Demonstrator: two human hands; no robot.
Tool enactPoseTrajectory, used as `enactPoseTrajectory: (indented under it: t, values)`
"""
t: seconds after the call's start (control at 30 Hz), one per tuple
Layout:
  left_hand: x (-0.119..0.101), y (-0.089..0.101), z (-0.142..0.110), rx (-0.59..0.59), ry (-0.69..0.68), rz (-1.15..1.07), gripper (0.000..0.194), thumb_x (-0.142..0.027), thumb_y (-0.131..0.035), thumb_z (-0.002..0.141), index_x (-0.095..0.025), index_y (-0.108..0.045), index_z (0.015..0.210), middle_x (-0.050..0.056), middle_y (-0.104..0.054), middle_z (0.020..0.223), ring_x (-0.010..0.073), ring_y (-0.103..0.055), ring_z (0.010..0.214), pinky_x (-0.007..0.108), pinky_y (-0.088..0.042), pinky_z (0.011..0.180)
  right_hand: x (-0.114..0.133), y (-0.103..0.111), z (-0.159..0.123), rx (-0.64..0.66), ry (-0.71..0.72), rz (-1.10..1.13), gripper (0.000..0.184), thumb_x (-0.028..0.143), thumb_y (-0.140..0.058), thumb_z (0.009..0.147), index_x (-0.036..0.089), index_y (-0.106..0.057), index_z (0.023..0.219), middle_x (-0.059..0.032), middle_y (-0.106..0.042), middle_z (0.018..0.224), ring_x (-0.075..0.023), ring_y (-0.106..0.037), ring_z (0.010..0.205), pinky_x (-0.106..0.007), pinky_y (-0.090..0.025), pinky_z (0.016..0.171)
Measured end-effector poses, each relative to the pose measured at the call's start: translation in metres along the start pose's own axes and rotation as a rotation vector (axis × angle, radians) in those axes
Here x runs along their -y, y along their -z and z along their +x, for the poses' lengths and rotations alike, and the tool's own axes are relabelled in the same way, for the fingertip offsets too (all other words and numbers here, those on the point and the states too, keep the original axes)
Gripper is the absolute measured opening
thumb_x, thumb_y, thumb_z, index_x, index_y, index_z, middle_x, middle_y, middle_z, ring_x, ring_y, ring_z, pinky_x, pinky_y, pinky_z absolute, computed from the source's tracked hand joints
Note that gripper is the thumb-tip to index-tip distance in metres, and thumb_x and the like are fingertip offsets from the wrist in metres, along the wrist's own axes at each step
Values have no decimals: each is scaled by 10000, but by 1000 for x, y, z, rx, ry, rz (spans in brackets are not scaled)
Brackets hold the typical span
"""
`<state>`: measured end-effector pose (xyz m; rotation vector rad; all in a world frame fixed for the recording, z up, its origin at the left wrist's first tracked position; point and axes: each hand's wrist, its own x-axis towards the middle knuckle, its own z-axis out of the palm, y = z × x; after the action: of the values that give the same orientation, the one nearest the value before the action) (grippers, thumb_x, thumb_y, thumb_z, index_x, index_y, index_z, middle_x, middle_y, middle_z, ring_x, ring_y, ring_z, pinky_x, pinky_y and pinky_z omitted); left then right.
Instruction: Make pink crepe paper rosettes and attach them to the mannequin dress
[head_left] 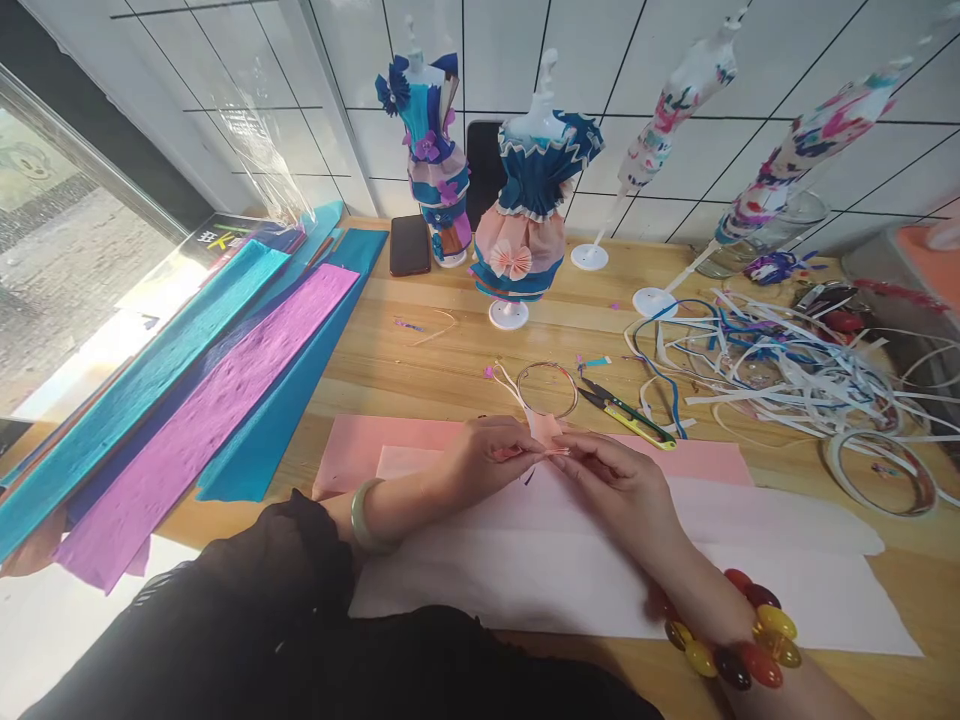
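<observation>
Both of my hands meet above the pink and white paper sheets at the front of the table. My left hand point(491, 460) pinches one side of a small folded pink paper strip point(546, 428). On the other side, the fingers and thumb of my right hand point(622, 480) press on the same strip. Part of the strip stands up between the hands, and its folded edges show at the fingertips. Beneath lie a pink sheet point(360, 440) and a wide white sheet point(600, 590). Just beyond the hands are a thin wire ring point(548, 390) and yellow-green thread snips point(630, 415).
Two dressed mini mannequins point(439, 180) point(525, 200) stand at the back, with two paint-marked ones leaning to their right. A phone point(410, 246) lies beside them. Paper-strip scraps point(780, 350) and a tape roll point(881, 472) are at right. Coloured crepe paper point(217, 410) is stacked at left.
</observation>
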<state>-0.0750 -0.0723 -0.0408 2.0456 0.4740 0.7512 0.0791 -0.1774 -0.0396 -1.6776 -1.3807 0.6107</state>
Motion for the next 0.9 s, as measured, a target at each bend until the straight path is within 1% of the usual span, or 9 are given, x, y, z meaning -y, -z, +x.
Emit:
enactPoseTrajectory:
  t: [0.07, 0.17, 0.3, 0.4, 0.47, 0.6, 0.73, 0.9]
  values:
    - [-1, 0, 1, 5, -7, 2, 176, -268, -564, 796, -150, -670, 719, 32, -619, 615, 97, -539, 596, 220, -415, 593, 0, 0, 0, 1, 5, -2, 176, 301, -599, 783, 238, -693, 918, -58, -703, 906, -202, -646, 838, -326, -529, 709]
    - [-2, 0, 1, 2, 19, -39, 175, -283, -579, 785, -150, -667, 713, 37, -637, 629, 100, -552, 608, 225, -426, 614, 1, 2, 1, 21, 54, -7, 156, 282, -584, 797, 259, -700, 899, -41, -708, 874, -197, -643, 841, -341, -519, 747]
    - [-1, -1, 1, -16, 162, -157, 145, -288, -626, 740, -152, -670, 761, 40, -665, 695, 93, -563, 615, 204, -436, 591, 3, 3, 1, 16, 74, -3, 146, 260, -580, 799, 269, -703, 875, -30, -712, 856, -194, -643, 831, -351, -512, 774]
    - [-2, 0, 2, 34, 226, -255, 169, -298, -613, 750, -145, -680, 778, 41, -667, 688, 86, -558, 597, 188, -423, 554, 5, 3, 2, -2, 58, 25, 136, 258, -592, 785, 274, -709, 851, -25, -717, 830, -198, -650, 816, -365, -512, 794]
    - [-2, 0, 2, 46, 221, -279, 175, -295, -606, 758, -138, -685, 759, 46, -666, 676, 88, -560, 597, 186, -414, 545, 6, 2, 2, -18, 24, 54, 116, 258, -613, 766, 271, -713, 823, -23, -720, 817, -199, -653, 810, -365, -515, 797]
    - [-3, 1, 1, -26, 197, -263, 168, -286, -640, 730, -127, -680, 695, 53, -659, 650, 97, -566, 596, 191, -415, 537, 6, 1, 2, -46, -81, 133, 81, 265, -655, 721, 251, -717, 771, -28, -722, 787, -194, -656, 786, -346, -529, 774]
    - [-1, 2, 0, -13, 167, -271, 164, -293, -638, 736, -137, -679, 707, 58, -670, 690, 109, -593, 637, 208, -451, 591, 6, 0, 2, -73, -176, 203, 95, 287, -688, 681, 234, -725, 751, -42, -721, 774, -199, -661, 767, -338, -542, 731]
    - [-1, 2, 1, -22, 150, -259, 162, -296, -643, 733, -141, -683, 710, 59, -671, 691, 111, -598, 637, 211, -456, 593, 8, -1, 3, -104, -215, 272, 96, 291, -713, 650, 230, -726, 723, -46, -719, 752, -200, -662, 750, -336, -546, 719]
